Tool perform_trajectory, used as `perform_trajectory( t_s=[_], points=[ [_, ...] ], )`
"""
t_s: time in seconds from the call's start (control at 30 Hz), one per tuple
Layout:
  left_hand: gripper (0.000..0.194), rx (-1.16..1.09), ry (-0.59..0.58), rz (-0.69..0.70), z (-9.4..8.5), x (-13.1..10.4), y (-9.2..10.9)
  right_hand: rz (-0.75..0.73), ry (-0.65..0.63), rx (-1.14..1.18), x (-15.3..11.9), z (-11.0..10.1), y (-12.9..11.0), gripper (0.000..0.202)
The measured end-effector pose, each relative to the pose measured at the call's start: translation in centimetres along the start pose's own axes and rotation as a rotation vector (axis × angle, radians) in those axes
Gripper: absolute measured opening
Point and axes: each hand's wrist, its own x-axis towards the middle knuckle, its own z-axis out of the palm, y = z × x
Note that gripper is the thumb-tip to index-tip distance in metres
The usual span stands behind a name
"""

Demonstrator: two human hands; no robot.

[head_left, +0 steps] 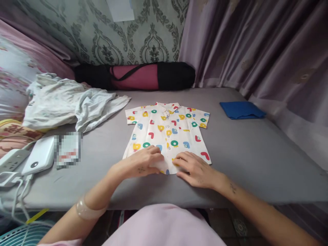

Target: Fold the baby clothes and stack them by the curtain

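Head view: a power bank [40, 155], then pale clothes [64, 102]; next the left hand [147, 160], curled low on the shirt [167, 131] — spread flat on the sheet [256, 157] — and, past a gap, the right hand [194, 169] likewise. Whether they pinch it, I can't tell from here. Rightmost, blue cloth [241, 110].

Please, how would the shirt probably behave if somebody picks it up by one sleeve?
The shirt is probably floppy, since it lies flat and looks like thin cloth. It should be light, being small with short sleeves. The collar may feel slightly stiffer, as it looks folded over.
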Motion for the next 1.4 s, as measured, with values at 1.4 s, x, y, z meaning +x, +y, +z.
perform_trajectory(
  t_s=[1.4],
  points=[
    [0.039,-0.102,0.198,-0.430,1.2,37.1,1.0,0.994,0.754,-0.219,-3.3,4.0,3.7,0.011]
  ],
)
